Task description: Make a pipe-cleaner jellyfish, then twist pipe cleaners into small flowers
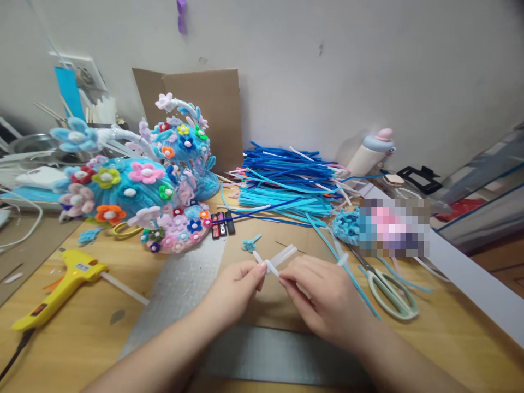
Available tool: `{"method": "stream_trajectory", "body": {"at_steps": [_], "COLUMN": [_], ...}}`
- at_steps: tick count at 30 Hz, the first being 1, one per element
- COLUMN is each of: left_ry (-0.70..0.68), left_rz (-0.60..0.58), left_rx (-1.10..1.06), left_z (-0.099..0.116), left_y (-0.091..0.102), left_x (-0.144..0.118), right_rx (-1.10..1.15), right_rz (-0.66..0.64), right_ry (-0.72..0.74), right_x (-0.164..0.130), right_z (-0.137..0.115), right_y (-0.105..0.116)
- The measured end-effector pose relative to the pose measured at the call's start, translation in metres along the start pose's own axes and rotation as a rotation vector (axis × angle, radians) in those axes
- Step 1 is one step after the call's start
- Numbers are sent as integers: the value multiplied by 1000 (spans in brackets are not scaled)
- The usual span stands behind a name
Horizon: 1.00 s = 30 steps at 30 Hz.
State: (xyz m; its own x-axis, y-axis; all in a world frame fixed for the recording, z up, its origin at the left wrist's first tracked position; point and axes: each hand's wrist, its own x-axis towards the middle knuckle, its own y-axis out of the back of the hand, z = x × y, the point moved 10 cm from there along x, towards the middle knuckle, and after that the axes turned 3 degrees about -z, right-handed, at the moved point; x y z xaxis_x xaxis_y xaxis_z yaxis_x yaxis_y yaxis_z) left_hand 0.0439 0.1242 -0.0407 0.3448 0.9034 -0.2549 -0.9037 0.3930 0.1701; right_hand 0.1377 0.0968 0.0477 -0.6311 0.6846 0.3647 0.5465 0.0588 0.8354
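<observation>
My left hand (237, 286) and my right hand (323, 297) meet over a sheet of brown cardboard (262, 305) near the table's front. Both pinch a short white pipe cleaner (272, 263) between thumb and fingers; its ends stick up and away from the fingertips. A small blue pipe-cleaner flower (249, 244) lies on the cardboard just beyond my hands.
A yellow glue gun (61, 284) lies at the left. Behind it stand blue pipe-cleaner ornaments covered in colourful flowers (135, 188). A pile of blue pipe cleaners (286, 183) fills the back middle. Green-handled scissors (388, 292) lie to the right, a bottle (370, 153) behind.
</observation>
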Motion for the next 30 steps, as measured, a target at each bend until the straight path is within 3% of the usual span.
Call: {"method": "stream_trajectory", "body": {"at_steps": [3, 6, 9, 12, 15, 18, 21, 25, 30], "left_ry": [37, 98, 96, 66, 29, 4, 6, -28, 28], "left_rz": [-47, -237, -478, -470, -303, -168, -73, -4, -78], "left_rx": [-238, -321, -121, 219, 448, 550, 537, 284, -194], "left_z": [0, 6, 11, 5, 2, 3, 2, 3, 2], "left_y": [-4, -18, -33, -30, -17, -8, 0, 3, -10], "left_x": [-3, -14, -28, -29, -19, -12, -7, -3, -3], "right_rx": [213, 589, 913, 955, 649, 164, -146, -134, 65], "right_rz": [-24, -126, -407, -557, -416, -207, -100, 3, 190], "right_ry": [-121, -295, -374, -459, -427, -209, -35, 36, 104], "right_x": [2, 1, -4, -13, -7, 3, 4, 1, -6], "right_z": [16, 42, 48, 50, 51, 30, 7, 3, 4], "right_y": [-5, -24, -56, -70, -52, -22, -10, -5, 7]}}
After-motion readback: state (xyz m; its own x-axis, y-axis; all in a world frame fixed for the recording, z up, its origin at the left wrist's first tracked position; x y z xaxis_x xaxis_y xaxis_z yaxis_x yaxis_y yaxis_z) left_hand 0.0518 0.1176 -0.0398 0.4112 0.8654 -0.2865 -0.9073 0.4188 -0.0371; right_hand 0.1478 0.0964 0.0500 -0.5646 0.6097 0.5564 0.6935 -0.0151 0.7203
